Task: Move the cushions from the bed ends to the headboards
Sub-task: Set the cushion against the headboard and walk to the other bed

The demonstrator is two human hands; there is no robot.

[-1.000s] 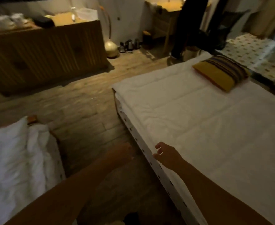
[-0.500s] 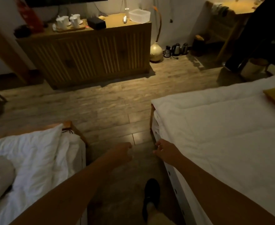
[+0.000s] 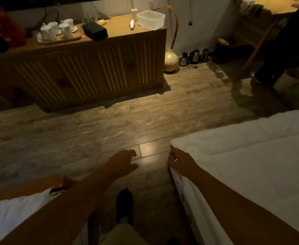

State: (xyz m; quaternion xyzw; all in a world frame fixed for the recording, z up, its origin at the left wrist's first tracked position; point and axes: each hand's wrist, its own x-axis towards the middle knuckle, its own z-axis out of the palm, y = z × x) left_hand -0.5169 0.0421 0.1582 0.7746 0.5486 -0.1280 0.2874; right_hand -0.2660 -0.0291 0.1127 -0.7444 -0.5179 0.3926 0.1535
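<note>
No cushion is in view at this moment. I stand in the gap between two white-covered beds. The right bed [image 3: 251, 156] fills the lower right, and a corner of the left bed [image 3: 12, 213] shows at the lower left. My left hand [image 3: 122, 160] hangs over the wooden floor, fingers loosely curled and holding nothing. By the near corner of the right bed is my right hand [image 3: 179, 160], its fingers loosely bent and also holding nothing. Whether it touches the bedding I cannot tell.
A wooden slatted sideboard [image 3: 92, 68] stands ahead with white cups [image 3: 57, 30], a black box [image 3: 95, 30] and a clear plastic tub [image 3: 151, 19] on top. A round vase [image 3: 170, 61] and kettles [image 3: 194, 56] sit on the floor. A person's dark-clothed legs [image 3: 283, 46] are at the far right.
The view has swung left and forward, so the yellow striped cushion on the right bed has left the frame. Both hands stayed low, holding nothing, and my foot has stepped forward.
</note>
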